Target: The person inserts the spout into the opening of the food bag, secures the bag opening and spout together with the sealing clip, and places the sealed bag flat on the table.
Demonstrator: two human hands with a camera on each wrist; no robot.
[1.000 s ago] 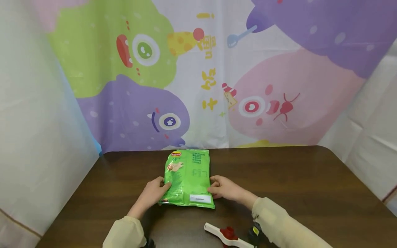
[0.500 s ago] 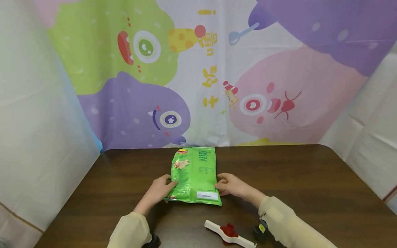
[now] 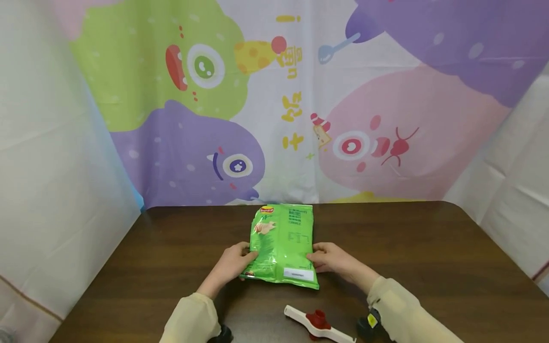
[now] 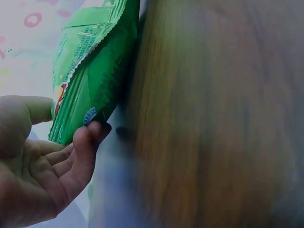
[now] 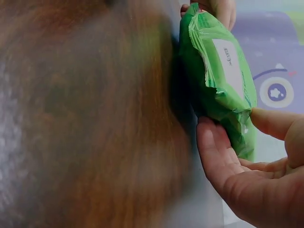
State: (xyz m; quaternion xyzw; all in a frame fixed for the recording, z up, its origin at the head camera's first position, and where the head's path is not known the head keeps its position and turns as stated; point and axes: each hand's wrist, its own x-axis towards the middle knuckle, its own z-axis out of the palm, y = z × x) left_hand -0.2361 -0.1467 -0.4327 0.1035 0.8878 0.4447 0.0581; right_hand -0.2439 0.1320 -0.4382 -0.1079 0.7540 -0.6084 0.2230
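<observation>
A bright green bag of chips [image 3: 280, 245] is held between both hands over the middle of the table, its side with a white label strip facing up. My left hand [image 3: 233, 262] grips its left edge near the lower corner, thumb on top. In the left wrist view, the fingers [image 4: 83, 152] curl beneath the bag's crimped end. My right hand [image 3: 334, 261] pinches the opposite edge. The right wrist view shows the thumb [image 5: 273, 122] on the upper face of the bag [image 5: 223, 71] and the other fingers under it.
A white tool with a red middle piece [image 3: 318, 324] lies on the brown wooden table [image 3: 407, 247] near the front, between the forearms. A cartoon-printed curtain [image 3: 274, 181] hangs along the far edge, with pale cloth walls [image 3: 55, 166] at both sides.
Both hands have carried the green bag of chips to the right, keeping their hold on its two edges. The white and red tool stays in place.
</observation>
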